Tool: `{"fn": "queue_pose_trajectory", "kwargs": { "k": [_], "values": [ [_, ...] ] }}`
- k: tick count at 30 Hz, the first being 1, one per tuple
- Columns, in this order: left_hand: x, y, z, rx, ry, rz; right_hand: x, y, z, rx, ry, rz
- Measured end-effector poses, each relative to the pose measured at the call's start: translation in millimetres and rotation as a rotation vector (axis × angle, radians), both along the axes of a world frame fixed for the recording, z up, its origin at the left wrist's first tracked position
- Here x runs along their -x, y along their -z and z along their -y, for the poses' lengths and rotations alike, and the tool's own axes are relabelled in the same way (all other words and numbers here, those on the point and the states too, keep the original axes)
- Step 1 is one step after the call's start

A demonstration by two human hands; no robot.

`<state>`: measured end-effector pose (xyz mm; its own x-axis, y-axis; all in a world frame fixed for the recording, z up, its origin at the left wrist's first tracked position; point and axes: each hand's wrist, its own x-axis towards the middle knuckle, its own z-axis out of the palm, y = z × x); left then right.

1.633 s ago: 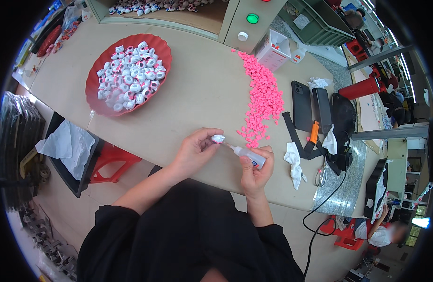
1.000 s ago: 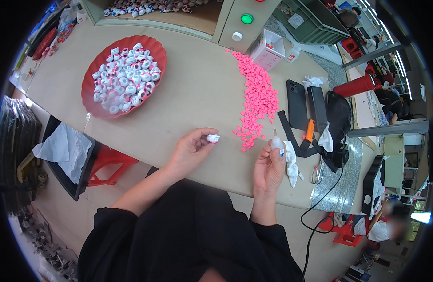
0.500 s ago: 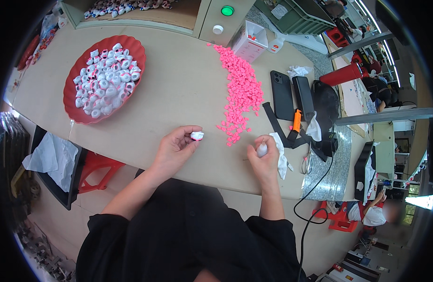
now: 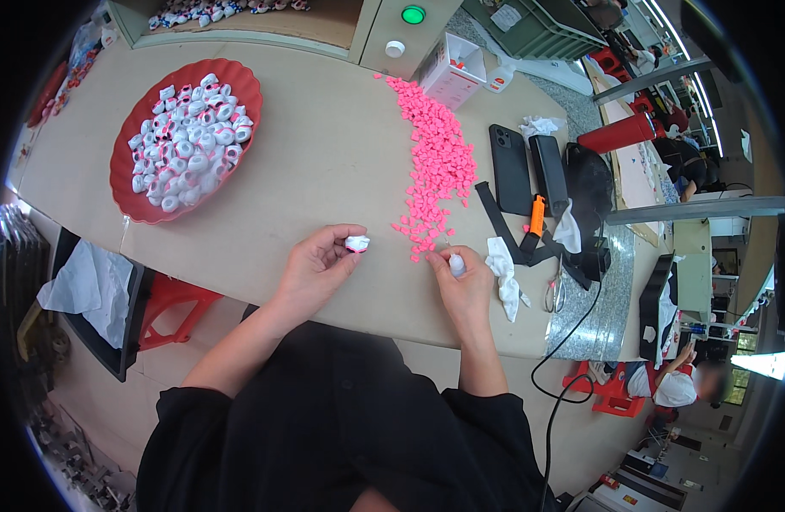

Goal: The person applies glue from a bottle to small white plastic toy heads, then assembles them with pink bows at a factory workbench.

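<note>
My left hand [image 4: 314,271] pinches a small white figure piece with pink edging [image 4: 356,244] between thumb and fingers, just above the table's near side. To its right, my right hand [image 4: 466,294] is closed around a small whitish squeeze bottle [image 4: 457,265]. The thumb and fingertips of that hand are at the near end of a long pile of small pink pieces [image 4: 439,141]; whether they touch one cannot be made out. At the left, a red scalloped bowl [image 4: 124,192] holds many similar white-and-pink pieces [image 4: 188,149].
Right of the pile lie a black phone [image 4: 512,171], a dark case [image 4: 548,171], an orange-handled tool [image 4: 537,218], crumpled tissue [image 4: 503,264] and scissors [image 4: 555,296]. A white box [image 4: 452,72] stands behind the pile. A cable [image 4: 571,337] hangs over the right edge.
My right hand has moved left, bringing the bottle closer to the near end of the pink pile. My left hand stays almost in place with the white-and-pink piece.
</note>
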<state>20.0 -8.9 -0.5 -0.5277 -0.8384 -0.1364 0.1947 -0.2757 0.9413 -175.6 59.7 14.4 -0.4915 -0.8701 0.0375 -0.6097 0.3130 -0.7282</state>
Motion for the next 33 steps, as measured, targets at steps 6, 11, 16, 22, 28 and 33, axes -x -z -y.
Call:
{"fn": "queue_pose_trajectory", "kwargs": {
  "k": [6,11,16,22,28,33],
  "values": [
    [-0.7,-0.5,1.1,0.005,0.017,-0.005,7.4,-2.7,-4.5,0.025,-0.052,-0.036],
    [-1.1,-0.8,0.7,0.016,0.023,-0.011,10.4,-11.0,2.3,-0.001,-0.234,0.042],
    [-1.9,1.2,0.8,0.014,0.051,-0.016,11.7,-7.2,1.2,0.001,-0.265,-0.103],
    [2.0,3.2,0.0,0.048,0.096,-0.009,-16.9,-16.6,-0.7,0.134,-0.131,0.629],
    [1.0,1.0,-1.9,0.086,0.108,-0.025,-41.2,-10.2,10.7,0.139,-0.168,0.912],
    [-0.3,-0.1,-1.8,0.142,0.131,0.018,-43.0,-8.4,14.7,0.066,-0.217,0.809]
  ]
}}
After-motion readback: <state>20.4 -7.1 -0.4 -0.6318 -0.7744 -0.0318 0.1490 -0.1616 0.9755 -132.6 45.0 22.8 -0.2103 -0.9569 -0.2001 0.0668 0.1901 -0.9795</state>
